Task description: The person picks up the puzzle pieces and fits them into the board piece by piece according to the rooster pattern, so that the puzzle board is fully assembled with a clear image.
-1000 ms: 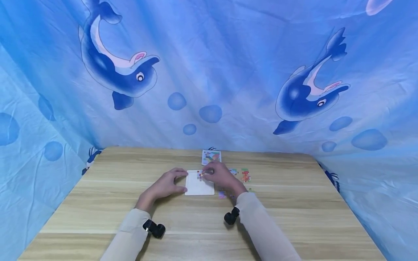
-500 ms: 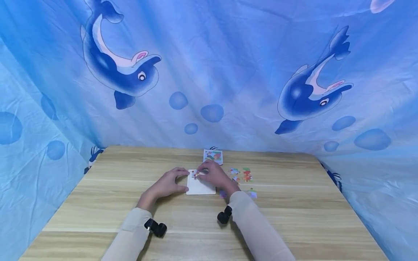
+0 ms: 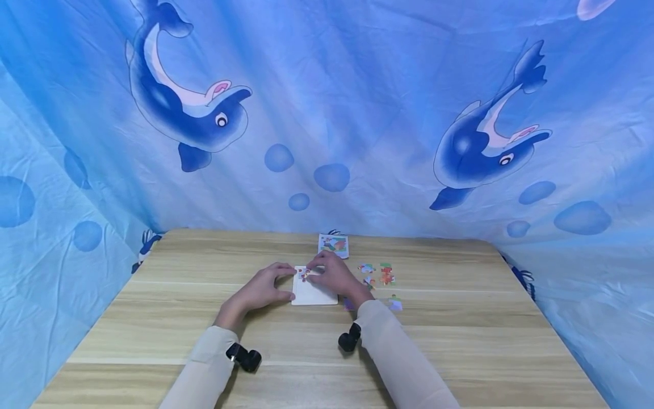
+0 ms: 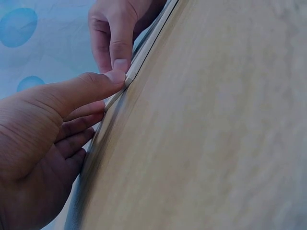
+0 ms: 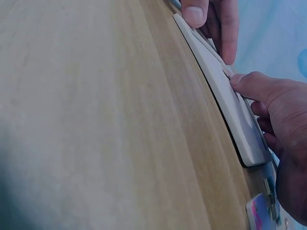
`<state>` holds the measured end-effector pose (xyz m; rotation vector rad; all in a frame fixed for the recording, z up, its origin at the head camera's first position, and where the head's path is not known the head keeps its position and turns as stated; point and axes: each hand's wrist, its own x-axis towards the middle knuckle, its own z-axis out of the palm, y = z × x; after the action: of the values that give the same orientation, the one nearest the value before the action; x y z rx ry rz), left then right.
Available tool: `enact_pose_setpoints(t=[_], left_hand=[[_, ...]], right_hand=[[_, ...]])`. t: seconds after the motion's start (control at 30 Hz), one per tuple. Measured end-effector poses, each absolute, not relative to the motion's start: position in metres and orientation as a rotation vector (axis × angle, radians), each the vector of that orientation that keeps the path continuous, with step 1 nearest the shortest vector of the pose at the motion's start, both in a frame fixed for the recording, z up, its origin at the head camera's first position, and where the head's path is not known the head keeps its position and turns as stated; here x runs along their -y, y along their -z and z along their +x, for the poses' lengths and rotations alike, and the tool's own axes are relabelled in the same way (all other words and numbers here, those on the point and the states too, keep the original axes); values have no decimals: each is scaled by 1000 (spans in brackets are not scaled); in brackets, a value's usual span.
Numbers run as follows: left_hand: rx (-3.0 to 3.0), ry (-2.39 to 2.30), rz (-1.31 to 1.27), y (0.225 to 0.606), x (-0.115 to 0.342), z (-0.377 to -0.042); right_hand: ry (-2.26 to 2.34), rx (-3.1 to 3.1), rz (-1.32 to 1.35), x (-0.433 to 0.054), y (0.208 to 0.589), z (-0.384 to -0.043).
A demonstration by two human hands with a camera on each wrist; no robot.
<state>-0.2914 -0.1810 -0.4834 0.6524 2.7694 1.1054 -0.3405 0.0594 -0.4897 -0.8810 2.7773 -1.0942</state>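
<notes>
A white puzzle tray [image 3: 313,295] lies flat on the wooden table. My left hand [image 3: 259,288] holds its left side, thumb at the near corner and forefinger at the far corner; in the left wrist view the thumb [image 4: 98,88] presses on the tray's edge. At the tray's far left corner sits a small colourful jigsaw piece [image 3: 304,275]. My right hand [image 3: 337,276] pinches it between thumb and forefinger, partly hiding it. From the right wrist view, the right thumb [image 5: 252,85] comes down at the tray's surface.
Right of the tray lie several loose jigsaw pieces, among them a joined red-brown section [image 3: 386,275] and a purple piece [image 3: 395,303]. Behind the right hand lies a picture card [image 3: 334,244]. A blue dolphin-print curtain [image 3: 378,113] hangs past the table's far edge.
My right hand has moved left with the jigsaw piece, from the tray's far middle to its far left corner, and barely shifts over the last half second. The left hand stays at the tray's side.
</notes>
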Motion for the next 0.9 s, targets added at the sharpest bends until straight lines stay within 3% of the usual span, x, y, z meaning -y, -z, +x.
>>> enact_pose_setpoints(t=[0.63, 0.9], left_hand=[[-2742, -1136, 633, 483, 181, -290], [-2758, -1120, 615, 483, 178, -291]], right_hand=[[1036, -2793, -894, -61, 487, -339], [1121, -2736, -849, -97, 474, -334]])
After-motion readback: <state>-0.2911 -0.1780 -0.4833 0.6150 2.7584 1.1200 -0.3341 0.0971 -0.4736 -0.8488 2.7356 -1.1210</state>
